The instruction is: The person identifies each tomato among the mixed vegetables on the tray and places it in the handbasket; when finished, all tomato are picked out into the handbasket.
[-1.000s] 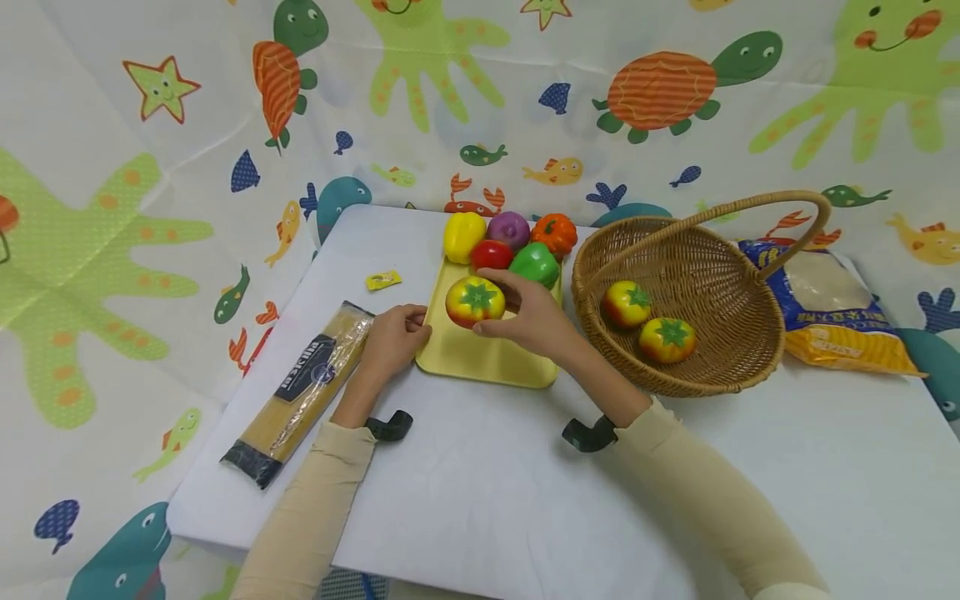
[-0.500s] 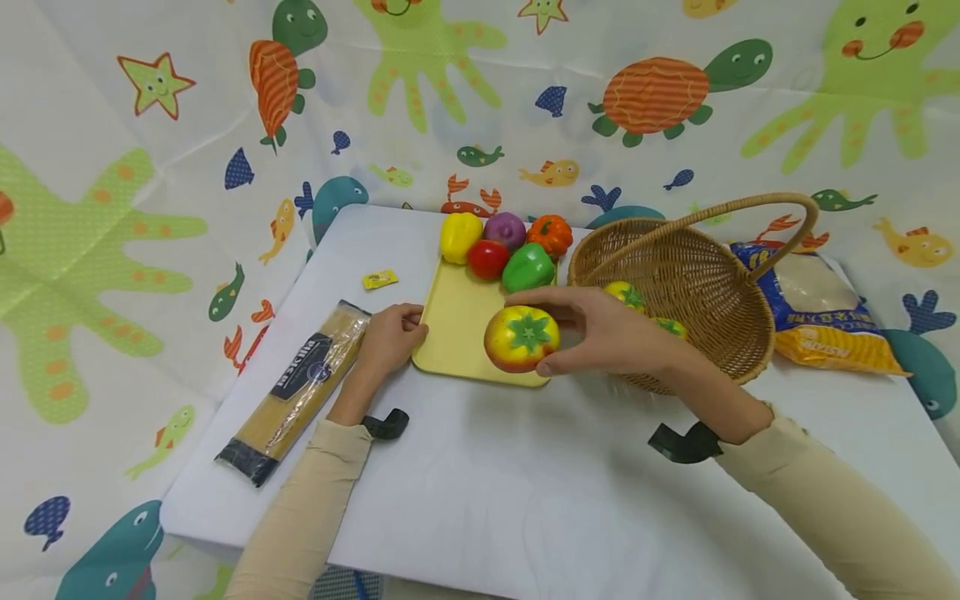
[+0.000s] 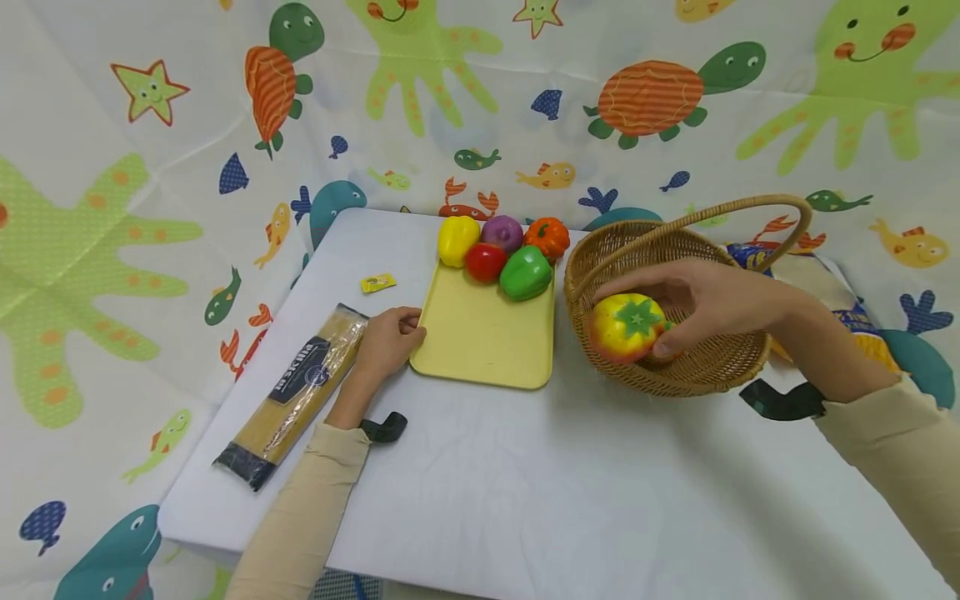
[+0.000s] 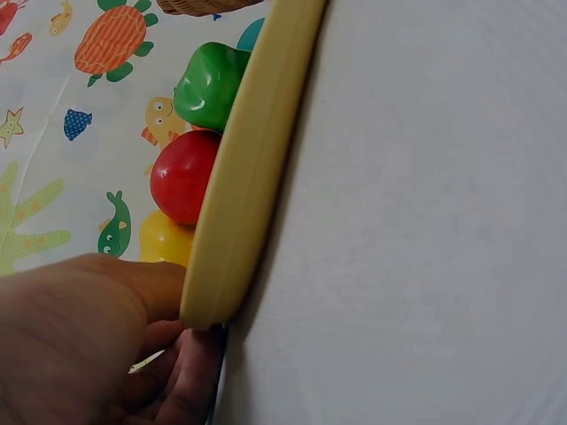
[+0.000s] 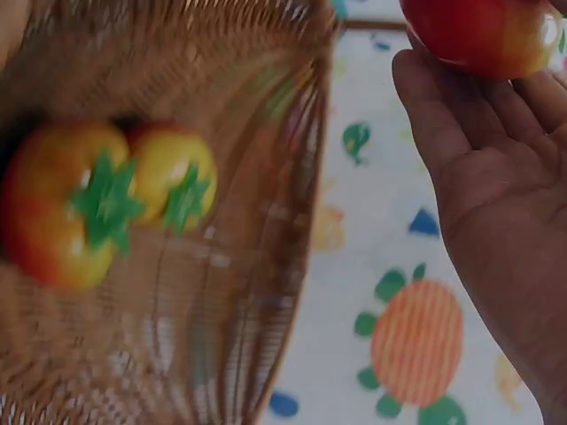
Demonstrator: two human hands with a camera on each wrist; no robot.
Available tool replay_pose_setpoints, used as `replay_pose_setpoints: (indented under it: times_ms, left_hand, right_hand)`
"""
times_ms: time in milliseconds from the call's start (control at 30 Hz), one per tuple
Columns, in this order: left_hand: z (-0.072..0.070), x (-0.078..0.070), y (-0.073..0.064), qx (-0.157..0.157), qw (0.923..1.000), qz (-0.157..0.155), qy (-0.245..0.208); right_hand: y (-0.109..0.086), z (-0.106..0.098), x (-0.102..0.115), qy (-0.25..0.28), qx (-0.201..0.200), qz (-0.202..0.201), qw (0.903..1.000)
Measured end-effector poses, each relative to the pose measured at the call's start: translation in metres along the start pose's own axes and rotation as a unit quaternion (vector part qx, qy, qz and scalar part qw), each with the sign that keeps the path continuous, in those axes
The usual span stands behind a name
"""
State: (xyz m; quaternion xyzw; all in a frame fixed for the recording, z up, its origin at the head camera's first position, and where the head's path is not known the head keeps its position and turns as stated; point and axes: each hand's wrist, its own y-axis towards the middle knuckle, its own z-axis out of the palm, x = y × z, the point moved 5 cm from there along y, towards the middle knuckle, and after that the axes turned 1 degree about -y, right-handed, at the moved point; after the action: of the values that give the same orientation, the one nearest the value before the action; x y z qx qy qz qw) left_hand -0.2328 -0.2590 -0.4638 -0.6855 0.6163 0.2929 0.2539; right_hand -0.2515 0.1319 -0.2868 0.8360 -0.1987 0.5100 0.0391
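Observation:
My right hand point(image 3: 720, 304) holds a yellow-and-red toy tomato point(image 3: 626, 329) with a green star-shaped leaf over the left part of a wicker basket point(image 3: 697, 385). Inside the basket, the right wrist view shows two more such tomatoes point(image 5: 66, 208), side by side. My left hand point(image 3: 386, 343) grips the left edge of a yellow tray point(image 3: 487, 346), thumb on one side of the rim and fingers on the other. At the tray's far end sit a yellow pepper point(image 3: 458, 242), a purple onion point(image 3: 502, 234), an orange pumpkin point(image 3: 547, 239), a red tomato point(image 3: 485, 262) and a green pepper point(image 3: 527, 273).
Left of the left hand lies a pack of spaghetti point(image 3: 300, 392). A small yellow packet point(image 3: 378, 282) is behind it. The basket's tall handle point(image 3: 802, 221) arches over it, and a blue-and-orange bag point(image 3: 862, 325) lies to its right, partly covered by the right arm.
My right hand has carried the tomato from over the tray rightward to over the basket. The left hand stays at the tray's edge.

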Motion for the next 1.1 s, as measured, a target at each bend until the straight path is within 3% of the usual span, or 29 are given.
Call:
replay_pose_setpoints:
  times_ms: [67, 267, 333, 433, 533, 600, 867, 1100]
  left_hand:
    - [0.000, 0.001, 0.000, -0.002, 1.0000, -0.001, 0.000]
    - [-0.001, 0.000, 0.000, -0.004, 1.0000, 0.001, -0.003]
    - [-0.002, 0.000, -0.001, -0.006, 1.0000, 0.004, -0.005]
    - [-0.002, 0.001, -0.001, -0.008, 0.9999, 0.005, -0.006]
    - [-0.001, 0.002, -0.001, -0.008, 0.9999, 0.005, -0.006]
    - [0.000, 0.002, 0.000, -0.007, 0.9999, 0.006, -0.007]
    - [0.003, 0.002, -0.001, -0.003, 1.0000, 0.002, -0.008]
    - [0.001, -0.001, -0.001, -0.003, 1.0000, -0.002, -0.008]
  right_hand:
    - [-0.004, -0.008, -0.009, 0.001, 0.000, 0.004, 1.0000]
    - [-0.008, -0.038, -0.038, -0.066, -0.023, 0.036, 0.9969]
    - [-0.006, -0.047, -0.047, -0.056, -0.025, 0.048, 0.9969]
    - [-0.003, -0.063, -0.059, -0.050, -0.045, 0.090, 0.9936]
    - [-0.002, -0.077, -0.073, -0.073, -0.079, 0.154, 0.9822]
    - [-0.001, -0.083, -0.082, -0.088, -0.093, 0.173, 0.9765]
    - [0.015, -0.094, -0.116, -0.072, -0.124, 0.136, 0.9802]
    - [0.017, -0.098, -0.136, -0.031, -0.139, 0.157, 0.9773]
